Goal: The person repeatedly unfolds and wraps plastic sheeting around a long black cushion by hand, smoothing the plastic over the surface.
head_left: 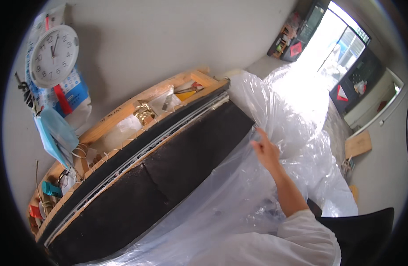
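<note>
My right hand (268,151) reaches in from the lower right, out of a white sleeve. Its index finger and thumb stand apart, and I see nothing gripped between them; the other fingers are hard to make out. The hand is over a clear plastic sheet (230,188), near the right corner of a long black work surface (182,148). The sheet lies along the front edge of that surface and spreads over my lap. Pale narrow strips (124,167) run along the black surface's far side. My left hand is not in view.
A wooden tray (111,119) behind the work surface holds a gold-coloured coil (143,113), a teal cap (51,189) and small odds and ends. More crumpled clear plastic (297,106) heaps up at right. A round clock (54,56) and blue masks (58,133) hang on the wall.
</note>
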### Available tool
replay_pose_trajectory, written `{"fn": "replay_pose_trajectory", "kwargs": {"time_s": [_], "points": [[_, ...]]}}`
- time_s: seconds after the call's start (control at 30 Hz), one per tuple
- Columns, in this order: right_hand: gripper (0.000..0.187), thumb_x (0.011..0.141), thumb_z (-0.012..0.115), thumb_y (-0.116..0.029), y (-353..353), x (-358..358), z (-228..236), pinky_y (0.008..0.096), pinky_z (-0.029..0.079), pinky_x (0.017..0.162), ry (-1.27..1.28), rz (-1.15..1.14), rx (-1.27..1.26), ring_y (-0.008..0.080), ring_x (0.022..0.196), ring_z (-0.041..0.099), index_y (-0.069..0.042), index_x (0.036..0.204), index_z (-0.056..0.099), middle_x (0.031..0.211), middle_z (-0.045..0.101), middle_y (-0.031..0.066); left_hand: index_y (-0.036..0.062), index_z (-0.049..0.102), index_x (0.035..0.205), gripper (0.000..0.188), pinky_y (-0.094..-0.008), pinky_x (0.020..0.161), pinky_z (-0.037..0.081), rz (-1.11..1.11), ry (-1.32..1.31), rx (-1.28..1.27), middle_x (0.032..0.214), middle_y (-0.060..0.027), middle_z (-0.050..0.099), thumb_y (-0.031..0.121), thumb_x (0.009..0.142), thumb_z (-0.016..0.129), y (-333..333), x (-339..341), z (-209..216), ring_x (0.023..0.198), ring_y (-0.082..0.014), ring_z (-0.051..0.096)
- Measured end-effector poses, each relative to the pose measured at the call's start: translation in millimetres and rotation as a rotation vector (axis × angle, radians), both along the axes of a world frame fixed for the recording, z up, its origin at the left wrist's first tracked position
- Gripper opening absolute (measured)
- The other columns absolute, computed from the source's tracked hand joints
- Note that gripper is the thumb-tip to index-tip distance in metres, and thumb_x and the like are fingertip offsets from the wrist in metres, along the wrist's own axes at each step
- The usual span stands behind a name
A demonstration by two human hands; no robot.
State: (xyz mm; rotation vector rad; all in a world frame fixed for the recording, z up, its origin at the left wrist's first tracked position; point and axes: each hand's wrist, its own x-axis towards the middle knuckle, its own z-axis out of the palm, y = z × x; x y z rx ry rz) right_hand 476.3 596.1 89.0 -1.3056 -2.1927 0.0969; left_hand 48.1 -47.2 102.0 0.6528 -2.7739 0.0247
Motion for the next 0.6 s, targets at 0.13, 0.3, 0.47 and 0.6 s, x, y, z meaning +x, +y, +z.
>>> {"fn": "replay_pose_trajectory", "kwargs": {"time_s": [0.13, 0.3, 0.47, 0.6], "points": [[0.031, 0.083, 0.056, -0.015, 40, -25, 15, 0.0334, 0.046, 0.067, 0.39, 0.018, -0.234, 0.0248, 0.076, 0.06, -0.009, 0.113, 0.051, 0.085, 0.062, 0.0058, 0.0031, 0.055, 0.111, 0.037, -0.0445, 0.072, 0.05, 0.074, -0.034, -0.03, 0.106, -0.0163, 0.059, 0.029, 0.093, 0.036, 4, -12, -19, 0.09, -0.0326, 0.06], [0.042, 0.085, 0.052, -0.037, 47, -63, 26, 0.0472, 0.036, 0.089, 0.075, 0.222, -0.032, 0.0287, 0.112, 0.045, -0.013, 0.119, 0.047, 0.119, 0.048, 0.0111, 0.004, 0.056, 0.108, 0.033, -0.0448, 0.07, 0.049, 0.015, 0.018, -0.02, 0.103, -0.0169, 0.06, 0.027, 0.092, 0.038, -1, -12, -11, 0.087, -0.0336, 0.06], [0.087, 0.067, 0.054, -0.069, 34, -87, 31, 0.0672, 0.008, 0.098, -0.368, -0.05, -0.537, 0.038, 0.133, 0.01, -0.023, 0.136, 0.03, 0.145, 0.017, 0.0142, 0.0028, 0.057, 0.103, 0.031, -0.0461, 0.069, 0.048, 0.06, 0.037, -0.023, 0.101, -0.0173, 0.061, 0.025, 0.091, 0.04, -7, -7, -7, 0.086, -0.0342, 0.06], [0.076, 0.073, 0.051, -0.065, 84, -113, 17, 0.0684, 0.011, 0.096, -0.232, -0.399, -0.446, 0.0375, 0.132, 0.016, -0.023, 0.134, 0.036, 0.144, 0.021, 0.0139, 0.0012, 0.059, 0.097, 0.031, -0.046, 0.067, 0.047, -0.013, 0.127, -0.039, 0.094, -0.0204, 0.062, 0.026, 0.09, 0.042, -9, -16, -21, 0.082, -0.0362, 0.06]]}}
